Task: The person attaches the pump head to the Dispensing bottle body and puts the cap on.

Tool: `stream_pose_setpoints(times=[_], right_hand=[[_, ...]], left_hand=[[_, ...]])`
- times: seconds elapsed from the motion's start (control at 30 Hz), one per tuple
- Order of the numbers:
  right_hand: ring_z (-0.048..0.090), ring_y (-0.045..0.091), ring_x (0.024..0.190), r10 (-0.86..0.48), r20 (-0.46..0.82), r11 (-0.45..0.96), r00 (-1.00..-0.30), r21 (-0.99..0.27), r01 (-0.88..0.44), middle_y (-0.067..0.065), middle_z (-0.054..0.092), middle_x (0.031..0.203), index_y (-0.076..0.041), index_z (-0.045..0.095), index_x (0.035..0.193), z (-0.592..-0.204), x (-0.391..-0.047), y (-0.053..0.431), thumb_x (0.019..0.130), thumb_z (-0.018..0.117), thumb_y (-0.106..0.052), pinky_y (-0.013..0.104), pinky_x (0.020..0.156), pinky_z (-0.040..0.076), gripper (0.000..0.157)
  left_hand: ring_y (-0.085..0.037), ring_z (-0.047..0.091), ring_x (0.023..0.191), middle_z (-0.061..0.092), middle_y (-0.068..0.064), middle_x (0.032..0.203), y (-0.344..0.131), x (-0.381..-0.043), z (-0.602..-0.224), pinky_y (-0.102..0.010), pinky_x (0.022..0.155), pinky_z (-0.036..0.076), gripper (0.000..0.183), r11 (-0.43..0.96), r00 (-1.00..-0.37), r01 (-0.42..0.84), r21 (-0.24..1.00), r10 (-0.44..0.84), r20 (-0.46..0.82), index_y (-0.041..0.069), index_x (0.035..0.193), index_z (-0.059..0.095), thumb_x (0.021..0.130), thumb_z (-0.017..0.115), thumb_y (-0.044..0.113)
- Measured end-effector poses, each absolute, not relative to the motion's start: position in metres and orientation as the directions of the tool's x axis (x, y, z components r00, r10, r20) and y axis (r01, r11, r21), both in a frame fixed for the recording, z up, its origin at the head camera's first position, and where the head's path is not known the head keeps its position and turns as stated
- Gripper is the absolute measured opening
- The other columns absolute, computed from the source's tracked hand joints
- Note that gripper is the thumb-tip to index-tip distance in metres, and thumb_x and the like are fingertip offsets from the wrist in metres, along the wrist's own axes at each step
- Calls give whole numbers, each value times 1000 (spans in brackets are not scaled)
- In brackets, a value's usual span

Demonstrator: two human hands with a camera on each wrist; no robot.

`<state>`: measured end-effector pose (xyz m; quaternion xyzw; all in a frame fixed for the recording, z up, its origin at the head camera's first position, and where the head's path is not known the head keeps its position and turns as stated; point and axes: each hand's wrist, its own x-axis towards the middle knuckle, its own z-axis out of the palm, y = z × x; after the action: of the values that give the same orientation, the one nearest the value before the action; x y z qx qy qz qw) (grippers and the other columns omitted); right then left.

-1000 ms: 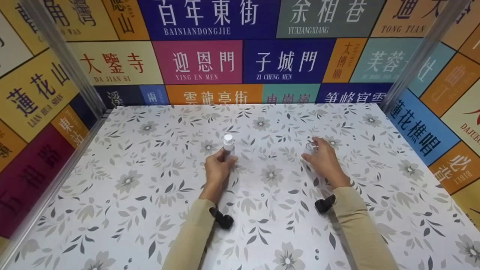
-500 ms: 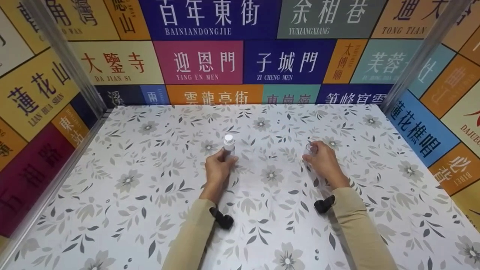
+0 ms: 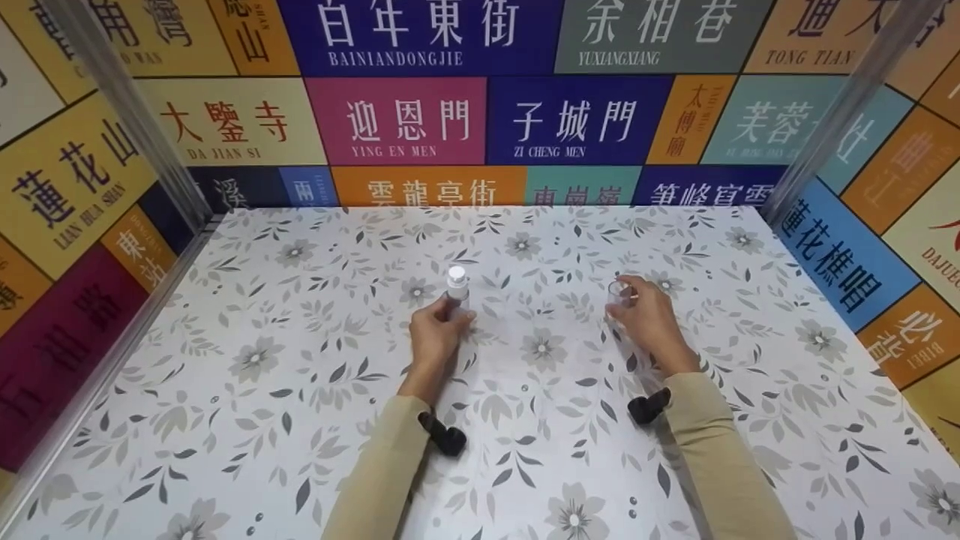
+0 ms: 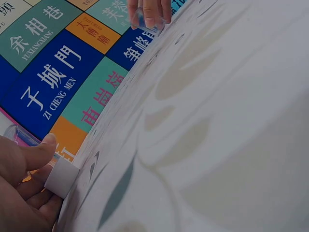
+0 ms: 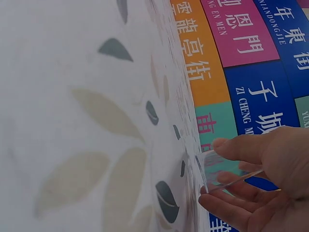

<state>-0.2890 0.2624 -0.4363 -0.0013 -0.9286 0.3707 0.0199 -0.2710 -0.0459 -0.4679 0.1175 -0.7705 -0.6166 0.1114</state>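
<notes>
My left hand (image 3: pixel 435 334) grips a small clear bottle with a white cap (image 3: pixel 457 277), close over the patterned surface. In the left wrist view the thumb lies across the clear side of the bottle (image 4: pixel 21 135), and the white cap (image 4: pixel 62 178) shows beside the fingers, overlapping the surface's edge. To the right, my right hand (image 3: pixel 651 319) holds a small clear cup (image 3: pixel 616 291) between thumb and fingers. The right wrist view has the thumb on one side of the see-through cup (image 5: pixel 217 170) and the fingers on the other. A gap separates the hands.
A white tabletop (image 3: pixel 540 420) with grey flowers and leaves spreads under both arms. Colourful panels with large characters (image 3: pixel 397 124) wall in its back and sides. Clear corner posts (image 3: pixel 142 112) stand at the back left and right. Black wrist cameras (image 3: pixel 444 435) sit by the sleeves.
The right fingers have shifted slightly, and more of the clear cup now shows beyond them. The left hand and its bottle have stayed in place.
</notes>
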Motion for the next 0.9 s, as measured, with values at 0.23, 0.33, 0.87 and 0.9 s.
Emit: stream_pose_setpoints(times=[0.23, 0.33, 0.87, 0.9], right_hand=[[54, 44, 128, 22, 6, 718, -1000, -695, 12, 29, 53, 135, 3, 31, 153, -434, -290, 261, 96, 63, -11, 52, 106, 48, 68], [53, 44, 129, 43, -9, 715, -999, -698, 37, 29, 52, 137, 4, 28, 153, -432, -291, 260, 96, 64, -13, 53, 107, 47, 69], [55, 43, 126, 19, 128, 738, -992, -671, -72, 29, 58, 130, 6, 48, 141, -422, -286, 252, 96, 65, -14, 53, 108, 45, 52], [55, 43, 126, 15, 136, 739, -991, -669, -81, 29, 58, 129, 6, 48, 141, -421, -286, 251, 96, 65, -14, 53, 108, 45, 52]], left_hand=[[-30, 68, 118, 71, -19, 121, -47, -272, -468, -35, 105, 52, 38, 199, -949, -53, 979, -315, 13, 2, 117, 72, 80, 79, 5], [-29, 68, 117, 71, -18, 122, -47, -271, -468, -35, 105, 52, 37, 204, -950, -55, 977, -312, 11, 4, 117, 72, 81, 79, 6], [-31, 67, 118, 71, -21, 121, -47, -272, -468, -36, 103, 53, 37, 169, -952, -23, 985, -303, 29, 0, 116, 72, 80, 79, 3], [-31, 67, 119, 70, -21, 122, -47, -272, -469, -36, 104, 53, 37, 170, -953, -23, 985, -301, 30, 0, 116, 71, 80, 79, 3]])
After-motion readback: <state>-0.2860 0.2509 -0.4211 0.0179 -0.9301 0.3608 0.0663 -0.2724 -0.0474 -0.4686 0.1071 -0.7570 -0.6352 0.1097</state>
